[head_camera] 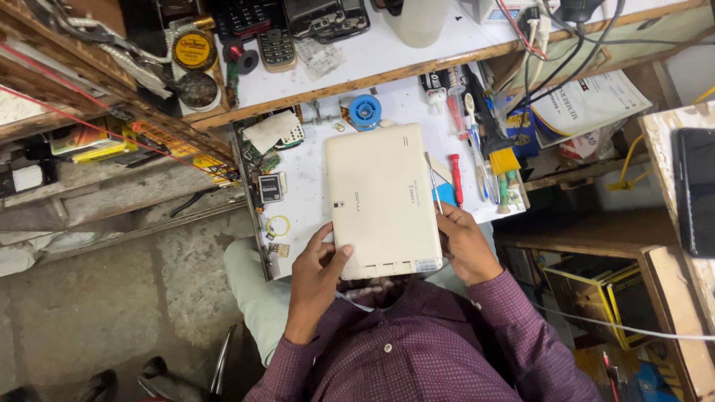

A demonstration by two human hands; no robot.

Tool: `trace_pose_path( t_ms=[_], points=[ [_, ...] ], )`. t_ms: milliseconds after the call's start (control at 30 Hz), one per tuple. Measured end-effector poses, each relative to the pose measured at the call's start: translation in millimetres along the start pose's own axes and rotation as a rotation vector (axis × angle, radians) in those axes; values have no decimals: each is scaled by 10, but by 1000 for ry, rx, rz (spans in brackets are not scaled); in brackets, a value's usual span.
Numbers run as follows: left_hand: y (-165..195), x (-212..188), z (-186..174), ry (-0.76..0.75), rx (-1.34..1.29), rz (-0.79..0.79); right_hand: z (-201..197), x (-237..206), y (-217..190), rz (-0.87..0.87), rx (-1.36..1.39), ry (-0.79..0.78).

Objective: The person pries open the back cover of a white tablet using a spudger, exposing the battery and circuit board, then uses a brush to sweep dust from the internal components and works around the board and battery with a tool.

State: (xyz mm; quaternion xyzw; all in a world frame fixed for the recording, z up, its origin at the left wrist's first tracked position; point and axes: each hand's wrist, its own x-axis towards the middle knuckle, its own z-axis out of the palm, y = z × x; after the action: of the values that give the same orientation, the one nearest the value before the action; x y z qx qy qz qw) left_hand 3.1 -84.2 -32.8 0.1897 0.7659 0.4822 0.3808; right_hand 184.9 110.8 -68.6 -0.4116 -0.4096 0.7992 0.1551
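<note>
Your left hand (pixel 316 272) grips the cream tablet's (pixel 381 197) near-left corner — long axis runs away from you on the white worktop (pixel 309 179). Right hand (pixel 463 242) pinches a thin metal tool (pixel 433 179) at its right edge — nearer the seam.

- A small electronics repair workshop, cramped and well used.
- White workbench (pixel 313 186) strewn with loose circuit boards (pixel 262 160), a red screwdriver (pixel 456 179), a brush (pixel 495 141) and a blue solder spool (pixel 366 111).
- Shelf above (pixel 372 59) carries old mobile phones (pixel 276 46) and round tins (pixel 195 50).
- Cables (pixel 551 52) hang down over the bench; bare concrete floor (pixel 97 298) beneath.
</note>
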Motion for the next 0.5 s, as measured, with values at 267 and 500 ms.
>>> trace_pose_path(
  t_ms=[267, 500],
  points=[
    [217, 33, -30, 9, 73, 2, 28, 125, -158, 38, 6, 31],
    [388, -277, -44, -94, 419, 179, 88, 71, -211, 6, -29, 44]
  ],
)
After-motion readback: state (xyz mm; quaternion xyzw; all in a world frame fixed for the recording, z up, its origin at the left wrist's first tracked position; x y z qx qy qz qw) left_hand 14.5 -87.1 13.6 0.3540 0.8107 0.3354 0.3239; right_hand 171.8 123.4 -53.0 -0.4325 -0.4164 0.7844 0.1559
